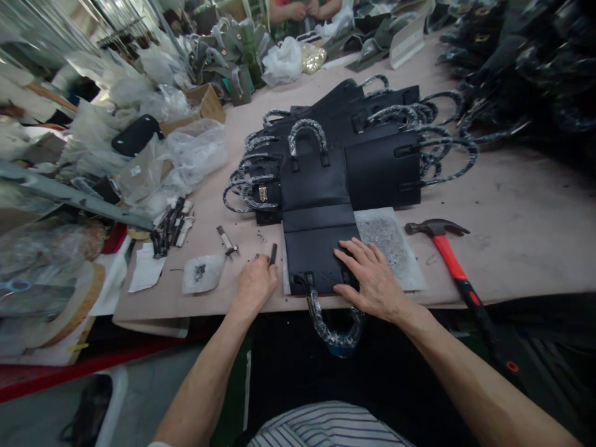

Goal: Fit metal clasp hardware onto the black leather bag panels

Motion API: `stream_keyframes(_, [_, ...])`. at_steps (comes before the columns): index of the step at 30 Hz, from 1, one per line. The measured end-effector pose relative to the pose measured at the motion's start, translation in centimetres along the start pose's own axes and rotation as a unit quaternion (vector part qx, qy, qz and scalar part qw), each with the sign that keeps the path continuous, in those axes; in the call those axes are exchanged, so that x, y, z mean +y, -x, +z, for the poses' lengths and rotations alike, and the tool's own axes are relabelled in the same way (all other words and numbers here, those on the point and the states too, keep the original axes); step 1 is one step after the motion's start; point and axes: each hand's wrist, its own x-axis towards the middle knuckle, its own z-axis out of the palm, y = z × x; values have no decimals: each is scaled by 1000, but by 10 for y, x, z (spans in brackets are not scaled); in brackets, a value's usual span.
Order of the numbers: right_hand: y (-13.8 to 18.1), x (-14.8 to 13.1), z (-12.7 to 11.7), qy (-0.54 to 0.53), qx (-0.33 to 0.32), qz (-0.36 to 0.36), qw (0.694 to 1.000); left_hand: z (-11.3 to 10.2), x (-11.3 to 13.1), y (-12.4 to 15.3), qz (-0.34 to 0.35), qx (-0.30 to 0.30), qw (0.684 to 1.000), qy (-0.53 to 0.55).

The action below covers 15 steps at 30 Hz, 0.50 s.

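My right hand [370, 279] lies with fingers spread on the lower part of a black handbag panel [316, 214], which is opened out flat. Its plastic-wrapped handle [326, 326] hangs over the table's front edge, and a second wrapped handle stands up at the far end. To the left of the panel, my left hand [256, 282] rests on the table with curled fingers. A short dark bar [273, 253] sticks up at its fingertips; what the fingers hold is hidden. Beneath the panel is a pale, worn board [386, 248].
A claw hammer [449, 251] with a red and black handle lies at right. More black bag panels [384, 171] are stacked behind. On the left are a small metal tool [226, 239], a white pad of dark bits [202, 273] and plastic bags [195, 149]. Another person's hands [305, 9] show at the back.
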Motion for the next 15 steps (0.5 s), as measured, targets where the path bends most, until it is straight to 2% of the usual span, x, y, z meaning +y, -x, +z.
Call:
stream_keyframes(4, [1,3,6,8,16,-8,1000,-4,-9,4,-1,25,999,-19])
stream_keyframes(8, [0,4,9,14,25,-17,999,-13,-36,-1,-58,66,996,-25])
stream_keyframes(11, [0,4,10,18,27,-17,999,-18,-53,-9,-89,26,995,23])
stream_keyframes(15, [0,3,10,14,29,-13,999,-15,-58,-21,-78,-22,996,30])
